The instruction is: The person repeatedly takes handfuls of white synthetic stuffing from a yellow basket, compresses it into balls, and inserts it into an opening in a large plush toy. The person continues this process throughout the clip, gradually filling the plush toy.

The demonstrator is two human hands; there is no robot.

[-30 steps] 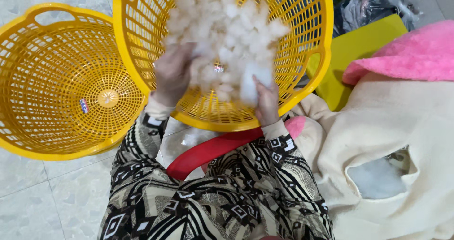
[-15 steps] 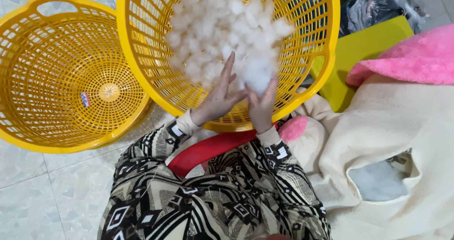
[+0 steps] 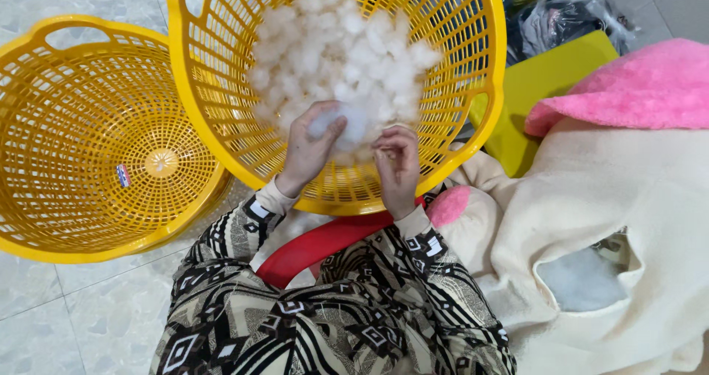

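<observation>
Inside a tilted yellow basket (image 3: 473, 87), the left hand (image 3: 306, 150) and right hand (image 3: 397, 164) each grasp white stuffing (image 3: 340, 57); a second basket (image 3: 96, 146) lies alongside.

empty yellow basket (image 3: 88, 146) (left), pink fabric (image 3: 628, 87)

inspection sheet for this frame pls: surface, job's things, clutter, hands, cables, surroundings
Surface: pale marbled floor tiles.
Job's things: tilted yellow perforated plastic basket holding a heap of white fluffy fibre stuffing.
Clutter: second yellow plastic basket lying beside it, with only a small sticker inside; red plastic rim at the lap.
Hands: left hand gripping a clump of stuffing; right hand curled on the heap's edge.
Cables: nothing seen.
Surroundings: cream plush fabric with an opening showing stuffing, pink fleece, yellow-green board, dark plastic bag.
</observation>
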